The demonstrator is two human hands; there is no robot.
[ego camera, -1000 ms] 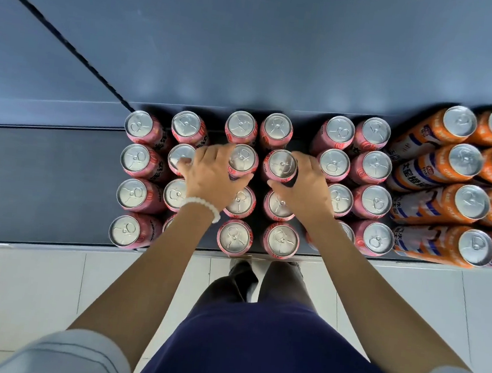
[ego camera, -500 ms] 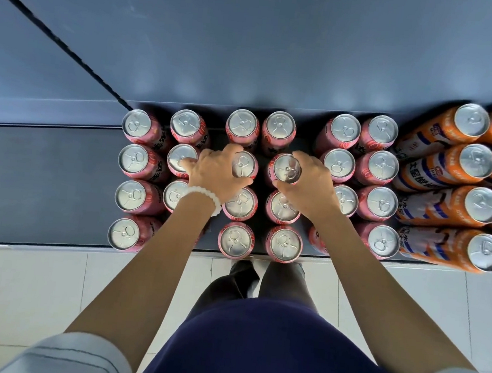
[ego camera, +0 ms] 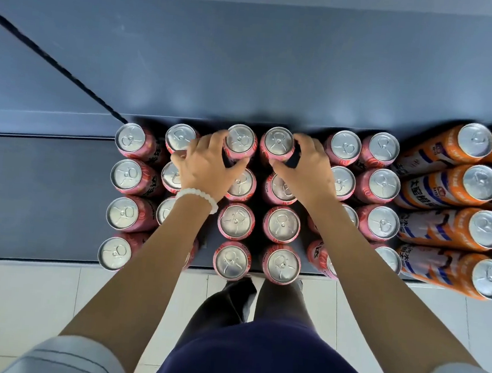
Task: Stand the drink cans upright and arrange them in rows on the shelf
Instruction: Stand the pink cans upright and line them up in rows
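Several pink drink cans stand upright in rows on the dark shelf [ego camera: 42, 196]. My left hand [ego camera: 203, 167], with a white bead bracelet at the wrist, grips the back pink can [ego camera: 241, 140] of the third column, fingers and thumb curled round it. My right hand [ego camera: 306, 169] grips the neighbouring back pink can [ego camera: 278, 142] of the fourth column. In front of these two stand more upright pink cans [ego camera: 236, 221]. My forearms cover parts of the second and fifth columns.
Orange cans [ego camera: 479, 184] fill the shelf's right end in rows. The shelf's grey back panel [ego camera: 250, 66] rises just behind the back row. A dark bare stretch of shelf lies left of the pink cans. Pale floor tiles [ego camera: 17, 299] and my legs are below the shelf edge.
Both hands have moved back from the second-row cans to the back-row cans of the two middle columns and now hold those.
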